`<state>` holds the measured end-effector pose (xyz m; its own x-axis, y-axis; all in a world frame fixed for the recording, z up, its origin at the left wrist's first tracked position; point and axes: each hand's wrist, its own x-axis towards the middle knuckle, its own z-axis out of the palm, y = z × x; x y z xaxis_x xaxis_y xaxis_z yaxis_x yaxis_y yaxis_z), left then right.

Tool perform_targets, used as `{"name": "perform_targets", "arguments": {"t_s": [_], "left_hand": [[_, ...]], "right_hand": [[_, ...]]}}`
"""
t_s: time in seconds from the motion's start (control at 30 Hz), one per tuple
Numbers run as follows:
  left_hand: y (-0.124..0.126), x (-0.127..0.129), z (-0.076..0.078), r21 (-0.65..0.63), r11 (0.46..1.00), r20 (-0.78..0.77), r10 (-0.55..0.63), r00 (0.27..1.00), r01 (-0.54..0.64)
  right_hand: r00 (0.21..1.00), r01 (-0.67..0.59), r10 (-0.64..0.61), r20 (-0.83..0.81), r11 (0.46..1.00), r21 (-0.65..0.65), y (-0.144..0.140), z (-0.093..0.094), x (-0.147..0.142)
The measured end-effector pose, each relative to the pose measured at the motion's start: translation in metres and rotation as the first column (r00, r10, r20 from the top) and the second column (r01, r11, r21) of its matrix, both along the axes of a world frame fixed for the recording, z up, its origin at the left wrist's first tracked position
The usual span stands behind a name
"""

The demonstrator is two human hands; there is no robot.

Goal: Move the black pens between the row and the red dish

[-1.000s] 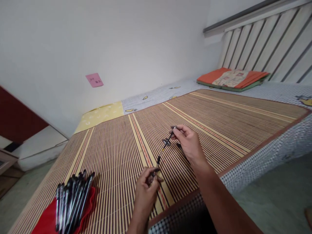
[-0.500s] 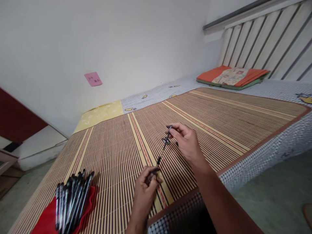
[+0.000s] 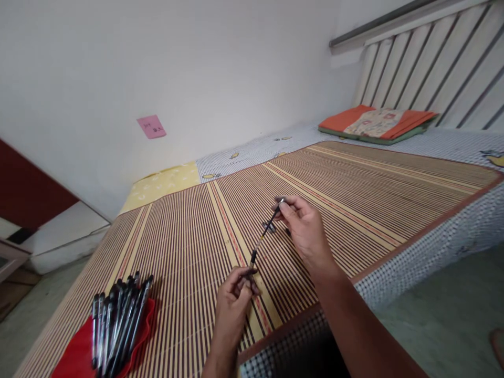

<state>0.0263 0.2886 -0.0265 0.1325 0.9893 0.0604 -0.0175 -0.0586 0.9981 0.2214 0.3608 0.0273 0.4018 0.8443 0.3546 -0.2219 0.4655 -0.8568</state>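
My left hand (image 3: pixel 233 305) pinches the lower end of a thin black pen part (image 3: pixel 263 239) just above the striped bamboo mat (image 3: pixel 189 236). My right hand (image 3: pixel 305 231) pinches its upper end between thumb and fingers. The slim piece slants between the two hands, up to the right. A small dark pen piece (image 3: pixel 269 226) lies on the mat just under it. A bundle of several black pens (image 3: pixel 118 320) rests on a red cloth (image 3: pixel 74 354) at the lower left, away from both hands.
The mat covers a bed with a checked sheet (image 3: pixel 444 241); its near edge runs under my forearms. A folded orange cushion (image 3: pixel 374 123) lies at the far right by the slatted headboard (image 3: pixel 429 68). A pink note (image 3: pixel 151 127) sticks to the white wall.
Both hands stay on the pen part. My right hand has shifted slightly up and right, and my left hand moved a little away from me, so the piece is stretched out a bit further.
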Motion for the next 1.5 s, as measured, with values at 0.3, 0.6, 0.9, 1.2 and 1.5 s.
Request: {"name": "perform_targets", "arguments": {"t_s": [0.3, 0.6, 0.9, 1.2, 1.5], "left_hand": [[0.001, 0.001, 0.0, 0.013, 1.0, 0.015, 0.002, 1.0, -0.002], [0.0, 0.0, -0.005, -0.001, 0.999, 0.04, -0.041, 0.998, 0.041], [-0.003, 0.002, -0.012, -0.202, 0.978, 0.377, 0.032, 0.926, 0.049], [-0.004, 0.0, -0.002, -0.33, 0.941, 0.586, 0.144, 0.798, 0.072], [-0.005, -0.003, -0.004, -0.403, 0.911, 0.63, 0.204, 0.749, 0.09]], "right_hand": [[0.999, 0.006, -0.006, 0.04, 1.0, 0.007, -0.004, 0.006, -0.001], [0.969, -0.101, 0.087, 0.232, 0.994, 0.046, -0.017, 0.024, 0.001], [0.807, -0.52, 0.544, 0.231, 0.839, -0.161, -0.011, 0.003, -0.023], [0.698, -0.62, 0.682, 0.219, 0.728, -0.291, -0.006, -0.021, -0.038], [0.673, -0.657, 0.718, 0.176, 0.69, -0.303, -0.006, -0.025, -0.037]]}}
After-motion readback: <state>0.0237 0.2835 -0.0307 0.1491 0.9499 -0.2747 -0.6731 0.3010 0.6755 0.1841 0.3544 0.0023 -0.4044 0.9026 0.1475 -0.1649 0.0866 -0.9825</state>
